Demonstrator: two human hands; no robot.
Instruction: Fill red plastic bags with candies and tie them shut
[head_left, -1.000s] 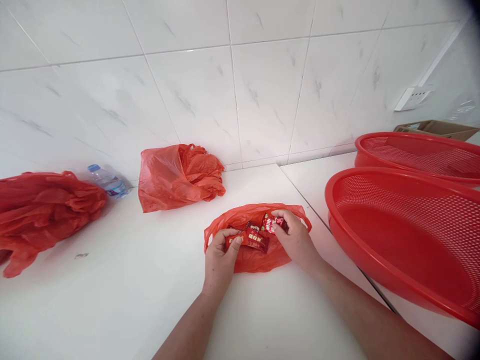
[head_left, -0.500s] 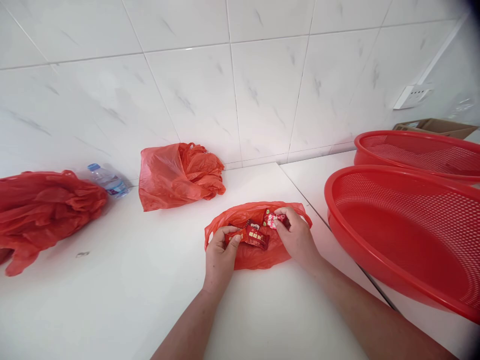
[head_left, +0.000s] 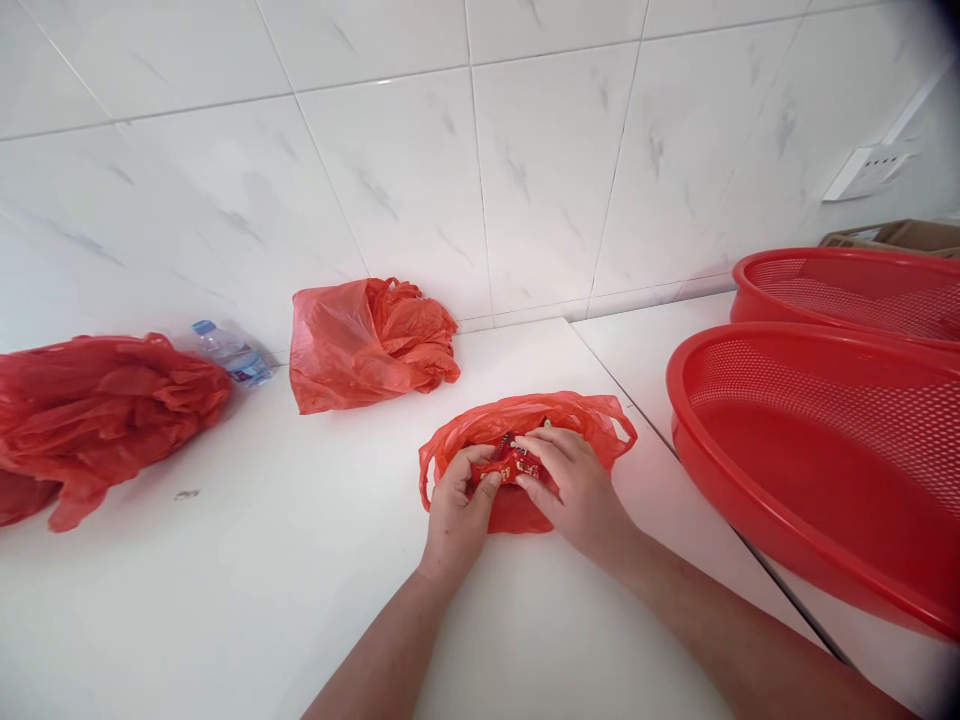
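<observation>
A red plastic bag [head_left: 525, 515] with loop handles lies spread on the white table, small wrapped snacks inside it. My left hand [head_left: 459, 515] reaches over its near left rim, thumb and fingers pinching a red-orange snack packet [head_left: 495, 474]. Close beside it, my right hand [head_left: 581, 490] curls its thumb and fingertips round a dark red snack packet [head_left: 529, 466] with pale lettering. The two packets sit nearly end to end. My fingers partly cover both packets, and my right hand hides most of the bag's right interior.
Two red perforated plastic baskets [head_left: 679, 400] stand at the right. Another red bag [head_left: 337, 350] rests against the tiled wall. At the left are a crumpled red bag [head_left: 112, 400] and a clear water bottle [head_left: 236, 355]. A cardboard box [head_left: 900, 237] shows behind the baskets.
My right hand has left the pink-and-white packet and moved left to grip the dark red packet. My left hand keeps its red-orange packet. The view has shifted slightly.
</observation>
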